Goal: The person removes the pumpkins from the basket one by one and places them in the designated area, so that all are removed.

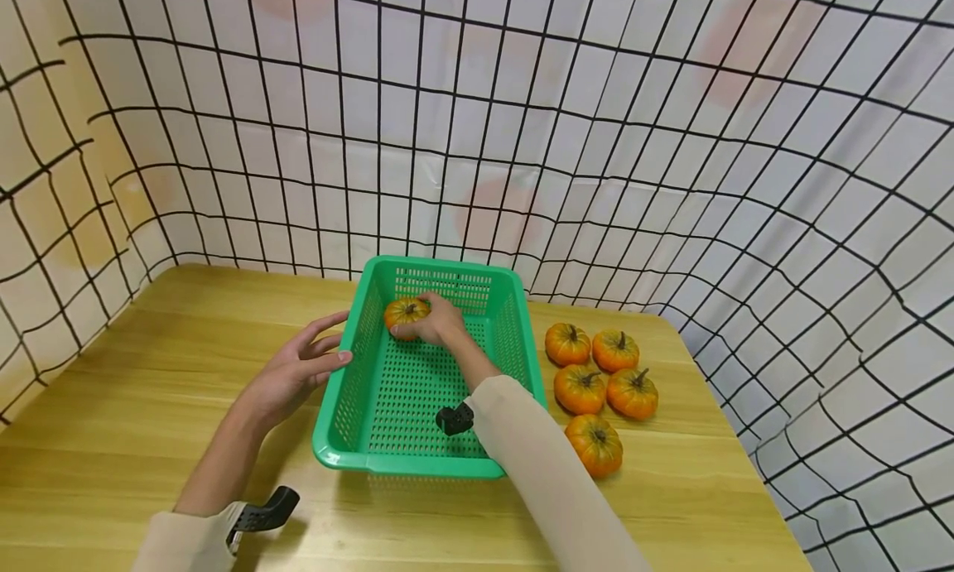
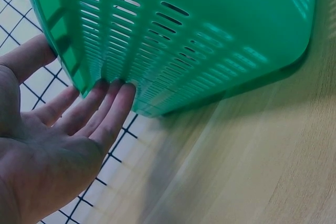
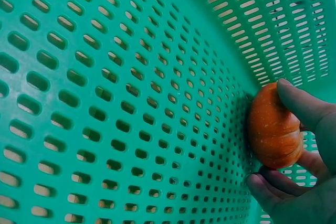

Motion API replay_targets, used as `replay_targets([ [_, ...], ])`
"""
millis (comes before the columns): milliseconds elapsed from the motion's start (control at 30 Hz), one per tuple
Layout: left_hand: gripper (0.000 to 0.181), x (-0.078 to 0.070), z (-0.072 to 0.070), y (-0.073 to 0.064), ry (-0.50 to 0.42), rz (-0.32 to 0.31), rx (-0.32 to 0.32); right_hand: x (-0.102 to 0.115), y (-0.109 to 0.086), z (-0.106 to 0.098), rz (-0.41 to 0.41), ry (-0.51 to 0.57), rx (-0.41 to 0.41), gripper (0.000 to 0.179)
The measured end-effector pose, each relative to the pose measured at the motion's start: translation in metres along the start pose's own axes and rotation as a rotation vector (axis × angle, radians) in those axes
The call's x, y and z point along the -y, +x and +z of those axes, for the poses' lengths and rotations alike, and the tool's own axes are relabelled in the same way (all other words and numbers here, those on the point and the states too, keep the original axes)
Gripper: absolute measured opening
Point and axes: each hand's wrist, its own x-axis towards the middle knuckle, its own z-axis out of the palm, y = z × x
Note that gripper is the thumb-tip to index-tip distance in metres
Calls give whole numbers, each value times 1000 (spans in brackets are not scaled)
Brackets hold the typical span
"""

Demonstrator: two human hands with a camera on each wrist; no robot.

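Note:
A small orange pumpkin (image 1: 405,312) is at the far left corner of a green plastic basket (image 1: 413,466). My right hand (image 1: 441,322) reaches inside and holds this pumpkin between thumb and fingers. In the right wrist view the pumpkin (image 3: 273,129) sits right at the perforated basket floor, with the thumb on one side and fingers curled at the other. Against the outside of the basket's left wall is my left hand (image 1: 294,369). Seen from the left wrist, its fingertips (image 2: 122,92) touch the slotted wall, fingers nearly straight, while the thumb is at the rim.
Several more small pumpkins (image 1: 580,388) stand in a cluster on the wooden table (image 1: 134,406), just right of the basket. Black grid mesh (image 1: 462,133) over white sheeting walls in the table's back and sides.

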Motion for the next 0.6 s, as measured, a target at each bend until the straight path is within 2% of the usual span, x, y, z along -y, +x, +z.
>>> replay_targets([
  [600, 69, -1, 1, 0, -9, 0, 2, 4, -1, -3, 18, 39, -34, 79],
])
